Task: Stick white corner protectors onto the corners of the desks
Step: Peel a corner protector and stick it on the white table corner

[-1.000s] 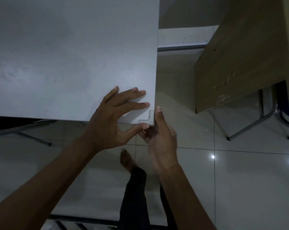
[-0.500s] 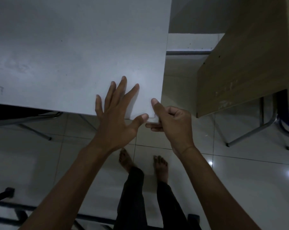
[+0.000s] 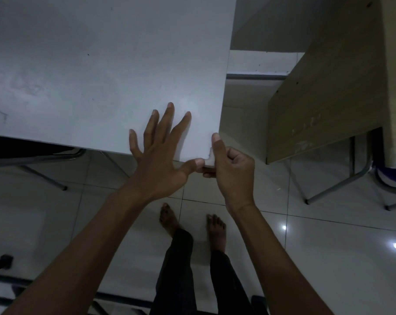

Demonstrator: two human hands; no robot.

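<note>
The white corner protector [image 3: 210, 158] sits right on the near right corner of the white desk [image 3: 101, 71], and both hands are on the job. The right hand [image 3: 232, 172] has it pinched: thumb laid flat along the top by the desk's right edge, the other fingers curled underneath, so the grip is closed around the corner piece. The left hand [image 3: 157, 155] lies spread and flat on the desktop, fingers straight, holding nothing, with its thumb tip pressing in against the protector from the front edge.

How far along? This corner looks nearly done; the piece appears seated and is being squeezed home, by my reading. Whether the glue has taken, I cannot tell. No other corner of this desk is in view, so what else is finished cannot be judged. The wooden desk [image 3: 324, 92] to the right shows a near corner with no white piece visible on it, so that one likely waits.

Room to move: there is an open gap of tiled floor [image 3: 328, 246] between the two desks, and bare feet stand just below the corner.
</note>
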